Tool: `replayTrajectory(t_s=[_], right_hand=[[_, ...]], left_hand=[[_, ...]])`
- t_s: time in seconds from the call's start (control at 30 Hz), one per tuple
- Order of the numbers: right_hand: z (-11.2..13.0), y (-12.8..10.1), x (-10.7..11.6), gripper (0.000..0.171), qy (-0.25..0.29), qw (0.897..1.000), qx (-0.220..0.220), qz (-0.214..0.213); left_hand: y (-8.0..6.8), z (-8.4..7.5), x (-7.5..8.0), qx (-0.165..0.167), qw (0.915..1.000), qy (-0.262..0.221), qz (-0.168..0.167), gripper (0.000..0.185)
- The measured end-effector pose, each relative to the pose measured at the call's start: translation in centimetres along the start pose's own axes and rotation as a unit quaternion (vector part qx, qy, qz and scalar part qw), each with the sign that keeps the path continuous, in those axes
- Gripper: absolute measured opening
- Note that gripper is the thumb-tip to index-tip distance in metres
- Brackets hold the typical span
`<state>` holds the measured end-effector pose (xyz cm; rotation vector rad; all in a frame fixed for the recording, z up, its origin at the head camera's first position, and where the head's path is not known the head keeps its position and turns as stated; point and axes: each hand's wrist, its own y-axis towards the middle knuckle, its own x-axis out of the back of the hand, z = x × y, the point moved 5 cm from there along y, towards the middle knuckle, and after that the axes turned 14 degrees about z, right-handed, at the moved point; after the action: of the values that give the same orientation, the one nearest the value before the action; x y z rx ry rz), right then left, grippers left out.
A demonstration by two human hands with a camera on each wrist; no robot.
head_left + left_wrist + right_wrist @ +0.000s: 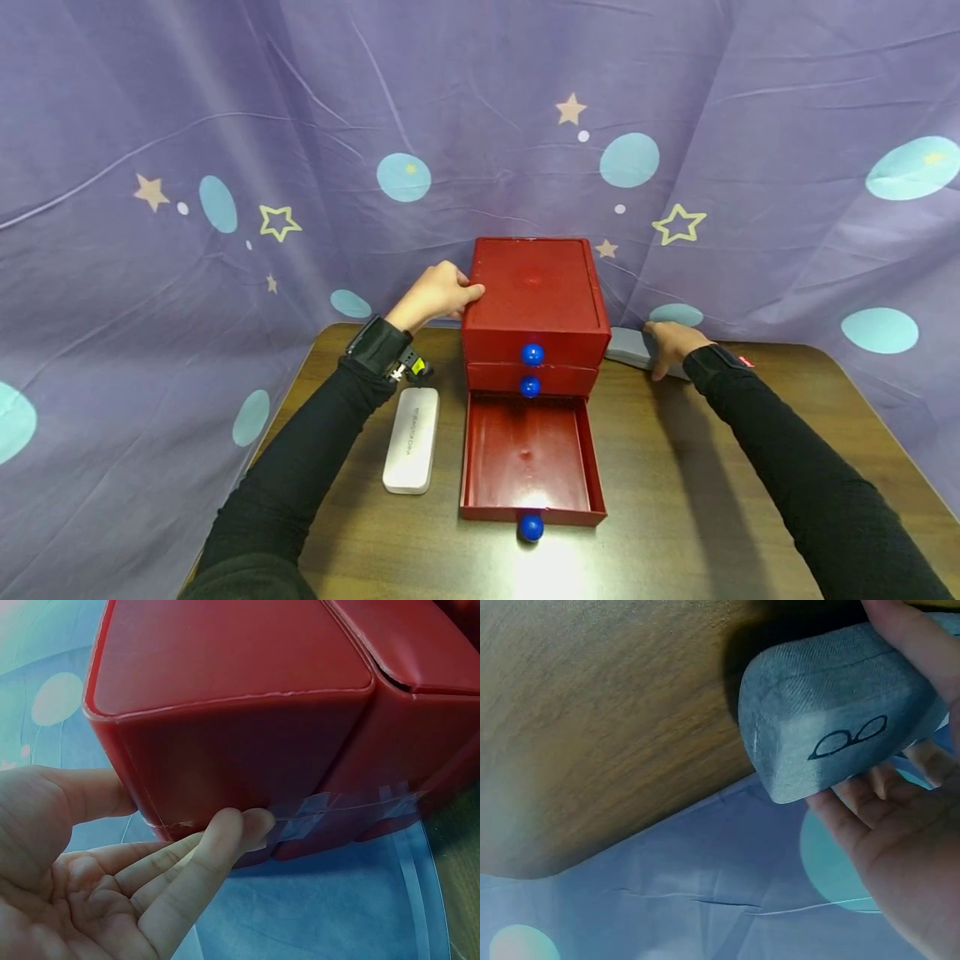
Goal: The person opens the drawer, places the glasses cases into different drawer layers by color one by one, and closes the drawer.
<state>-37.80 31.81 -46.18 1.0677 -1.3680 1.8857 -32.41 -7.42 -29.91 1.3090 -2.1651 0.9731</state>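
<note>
The right hand (pixel 672 343) lies over a grey glasses case (pixel 637 348), and the right wrist view shows its thumb on top and its fingers (pixel 885 796) curled under the far edge, so it grips the case. The case sits on the table (pixel 712 492) just right of the red drawer chest (pixel 534 302), near the back edge by the purple cloth backdrop (pixel 225 125). Its long axis runs roughly left to right, slanting toward the chest, and its printed glasses mark faces the wrist camera. The open bottom drawer (pixel 528 457) lies to the left of this hand and nearer the person; the right hand is the closer one to the case. The left hand (pixel 437 293) rests against the chest's left side, fingers straight and relaxed, with fingertips (pixel 238 825) touching the lower edge and the thumb behind the corner. In all there are two cases: the grey one and a white case (pixel 411 439) lying lengthwise left of the drawer. There is one chest with three drawers, each with a blue knob; two are closed and one is pulled out.
</note>
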Motion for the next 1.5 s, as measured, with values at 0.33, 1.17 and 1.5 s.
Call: replayTrajectory(t_s=[0.33, 1.17, 1.5], right_hand=[[0.6, -0.1, 0.0, 0.095, -0.029, 1.0, -0.007, 0.001], [3.9, -8.1, 4.9, 0.075, 0.045, 0.992, 0.09, -0.075], [6.1, -14.0, 8.2, 0.08, 0.062, 0.98, 0.093, -0.167]], left_hand=[[-0.1, 0.0, 0.1, 0.002, 1.0, 0.002, 0.003, 0.046], [-0.3, 0.3, -0.3, -0.004, 0.9999, -0.014, 0.008, 0.043], [-0.3, 0.0, 0.0, -0.006, 1.0, -0.004, 0.005, 0.044]])
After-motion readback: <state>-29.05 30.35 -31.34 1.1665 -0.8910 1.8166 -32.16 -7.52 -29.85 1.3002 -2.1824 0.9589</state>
